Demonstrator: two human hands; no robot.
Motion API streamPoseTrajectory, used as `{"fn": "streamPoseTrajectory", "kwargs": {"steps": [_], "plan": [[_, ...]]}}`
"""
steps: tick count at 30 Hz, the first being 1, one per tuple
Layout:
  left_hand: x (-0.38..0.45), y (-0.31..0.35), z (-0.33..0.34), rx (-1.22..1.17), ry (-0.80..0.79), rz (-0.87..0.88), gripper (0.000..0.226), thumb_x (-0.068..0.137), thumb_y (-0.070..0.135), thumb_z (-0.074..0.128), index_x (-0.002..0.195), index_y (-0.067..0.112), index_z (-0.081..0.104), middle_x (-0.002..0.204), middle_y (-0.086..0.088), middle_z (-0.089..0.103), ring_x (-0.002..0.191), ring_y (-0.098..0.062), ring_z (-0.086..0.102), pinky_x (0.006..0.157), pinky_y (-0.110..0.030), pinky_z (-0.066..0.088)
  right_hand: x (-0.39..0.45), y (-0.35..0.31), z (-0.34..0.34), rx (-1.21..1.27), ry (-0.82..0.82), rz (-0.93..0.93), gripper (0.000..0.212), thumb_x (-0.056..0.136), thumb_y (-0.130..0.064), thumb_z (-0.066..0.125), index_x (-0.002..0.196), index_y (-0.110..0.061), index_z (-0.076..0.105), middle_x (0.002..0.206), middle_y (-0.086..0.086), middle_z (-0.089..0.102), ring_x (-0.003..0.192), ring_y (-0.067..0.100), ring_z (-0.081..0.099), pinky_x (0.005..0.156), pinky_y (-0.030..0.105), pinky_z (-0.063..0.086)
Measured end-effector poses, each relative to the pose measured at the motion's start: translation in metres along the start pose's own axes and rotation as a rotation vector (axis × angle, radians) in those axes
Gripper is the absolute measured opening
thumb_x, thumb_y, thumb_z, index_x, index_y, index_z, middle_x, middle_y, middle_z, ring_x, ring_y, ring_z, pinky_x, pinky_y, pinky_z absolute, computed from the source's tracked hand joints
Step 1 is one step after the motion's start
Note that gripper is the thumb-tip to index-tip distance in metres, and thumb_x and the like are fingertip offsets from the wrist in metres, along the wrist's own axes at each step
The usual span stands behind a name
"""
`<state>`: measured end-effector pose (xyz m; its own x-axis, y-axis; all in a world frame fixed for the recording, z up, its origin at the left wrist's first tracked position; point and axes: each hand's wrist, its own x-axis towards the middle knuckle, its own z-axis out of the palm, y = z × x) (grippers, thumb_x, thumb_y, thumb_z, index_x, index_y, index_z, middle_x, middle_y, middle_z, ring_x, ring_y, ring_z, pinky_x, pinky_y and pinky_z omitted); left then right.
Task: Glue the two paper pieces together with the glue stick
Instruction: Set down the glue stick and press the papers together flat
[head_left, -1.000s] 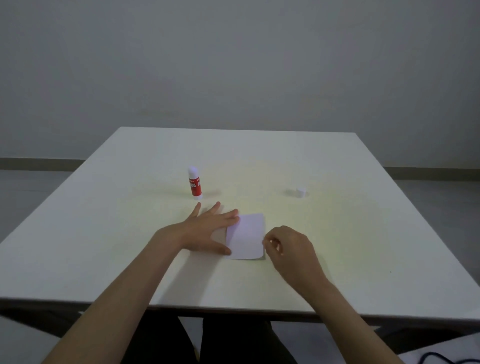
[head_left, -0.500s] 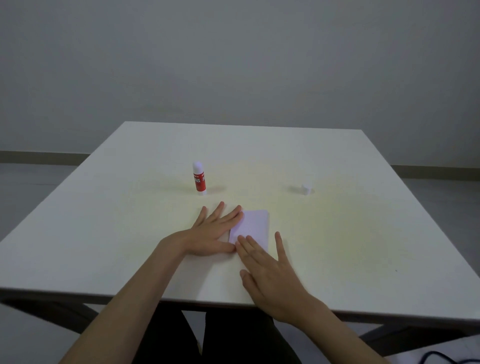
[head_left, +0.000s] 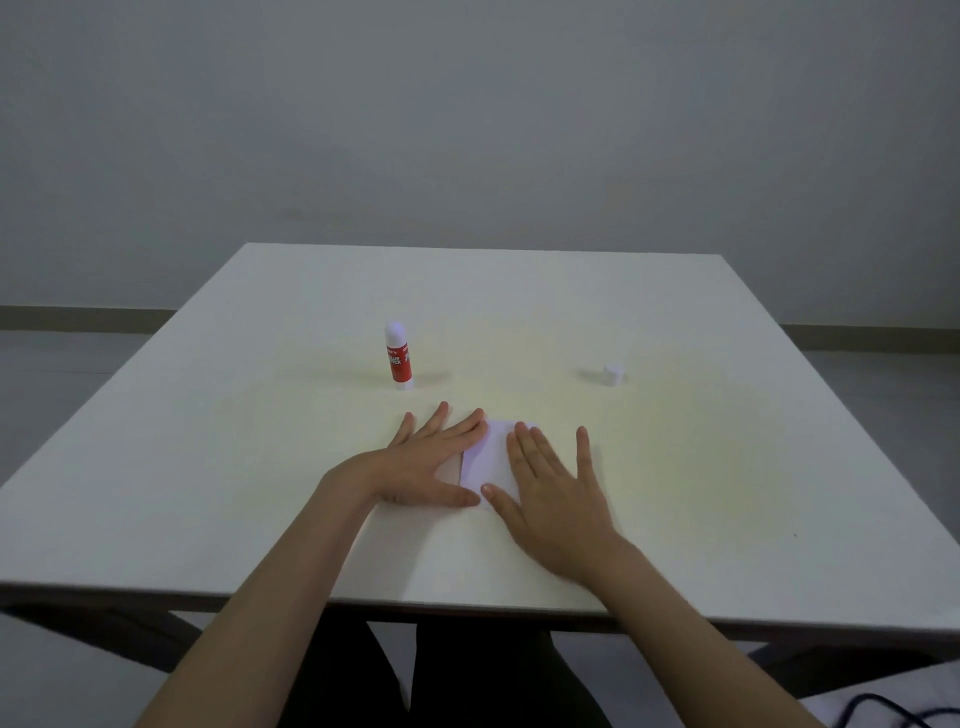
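A small white paper (head_left: 488, 454) lies flat on the white table (head_left: 208, 441) in front of me; I cannot tell two separate pieces apart. My left hand (head_left: 421, 465) lies flat with spread fingers on the paper's left edge. My right hand (head_left: 553, 496) presses palm-down over its right part, fingers apart. A red and white glue stick (head_left: 398, 356) stands upright, uncapped, beyond my left hand. Its small white cap (head_left: 613, 374) sits to the far right of the paper.
A grey wall rises behind the table's far edge. A dark cable (head_left: 883, 714) lies on the floor at the lower right. My legs show under the near table edge.
My right hand has gone from a closed pinch at the paper's right edge to a flat open palm, sliding forward onto the paper. My left hand stays put.
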<state>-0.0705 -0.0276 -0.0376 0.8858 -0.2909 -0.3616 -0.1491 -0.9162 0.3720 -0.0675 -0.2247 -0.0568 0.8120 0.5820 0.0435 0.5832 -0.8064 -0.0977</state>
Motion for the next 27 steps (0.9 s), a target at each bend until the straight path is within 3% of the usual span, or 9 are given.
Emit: {"fn": "streamPoseTrajectory", "kwargs": {"steps": [7, 11, 14, 20, 27], "plan": [[0.002, -0.001, 0.004, -0.028, 0.031, -0.003, 0.092, 0.086, 0.055, 0.052, 0.149, 0.028, -0.009, 0.157, 0.015, -0.017, 0.142, -0.013, -0.028, 0.114, -0.044, -0.019, 0.013, 0.001, -0.001, -0.005, -0.030, 0.053, 0.079, 0.090, -0.062, 0.008, 0.149, -0.010, 0.000, 0.161, 0.006, -0.001, 0.147, 0.020, -0.008, 0.109, 0.053, -0.024], [0.001, -0.003, 0.004, -0.063, 0.039, 0.007, 0.092, 0.084, 0.055, 0.054, 0.149, 0.030, -0.008, 0.157, 0.018, -0.016, 0.141, -0.010, -0.027, 0.114, -0.041, -0.020, -0.031, -0.010, -0.002, 0.012, -0.018, -0.065, 0.096, 0.074, -0.072, -0.015, 0.148, -0.012, -0.002, 0.160, 0.004, -0.004, 0.145, 0.017, -0.017, 0.105, 0.050, -0.034], [0.001, -0.003, 0.004, -0.041, 0.042, 0.008, 0.092, 0.085, 0.055, 0.053, 0.149, 0.029, -0.008, 0.157, 0.017, -0.016, 0.142, -0.011, -0.027, 0.113, -0.042, -0.020, -0.058, -0.015, -0.002, 0.030, -0.048, -0.084, 0.095, 0.074, -0.074, -0.016, 0.148, -0.016, -0.004, 0.160, -0.001, -0.008, 0.136, 0.014, -0.030, 0.105, 0.049, -0.033], [0.002, -0.004, 0.004, -0.057, 0.033, 0.006, 0.093, 0.085, 0.054, 0.054, 0.149, 0.030, -0.009, 0.157, 0.017, -0.017, 0.141, -0.010, -0.029, 0.113, -0.041, -0.021, -0.040, -0.009, -0.014, -0.016, -0.079, 0.012, 0.096, 0.072, -0.070, -0.015, 0.149, -0.014, -0.005, 0.160, 0.002, -0.007, 0.146, 0.016, -0.016, 0.108, 0.052, -0.027], [0.006, -0.012, 0.011, -0.057, 0.078, 0.033, 0.096, 0.081, 0.061, 0.053, 0.148, 0.032, -0.010, 0.155, 0.022, -0.017, 0.137, -0.009, -0.034, 0.111, -0.038, -0.021, -0.072, -0.012, -0.015, 0.042, -0.088, -0.070, 0.099, 0.071, -0.075, -0.019, 0.149, -0.017, 0.002, 0.160, -0.003, -0.004, 0.139, 0.014, -0.027, 0.105, 0.049, -0.032]]}}
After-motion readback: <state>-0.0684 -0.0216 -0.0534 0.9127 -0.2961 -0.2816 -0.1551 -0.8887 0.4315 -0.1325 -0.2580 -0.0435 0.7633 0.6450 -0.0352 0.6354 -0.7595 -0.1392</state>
